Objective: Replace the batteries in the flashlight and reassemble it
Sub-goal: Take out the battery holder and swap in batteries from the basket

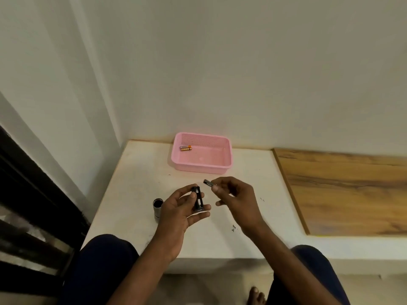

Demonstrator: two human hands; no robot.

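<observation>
My left hand (pixel 182 208) holds a black battery holder (pixel 197 198) upright above the white table, thumb pressed on its front. My right hand (pixel 233 194) pinches a small dark battery (pixel 208 183) between thumb and forefinger, just up and right of the holder and apart from it. The silver flashlight body (pixel 157 208) stands on end on the table to the left of my left hand, its open dark end facing up. An orange and silver battery (pixel 186 148) lies in the far left corner of the pink basket (pixel 220 170).
The white table (pixel 136 172) sits in a wall corner, with a wooden board (pixel 343 190) on its right. My knees are at the near edge. A dark frame runs down the left side.
</observation>
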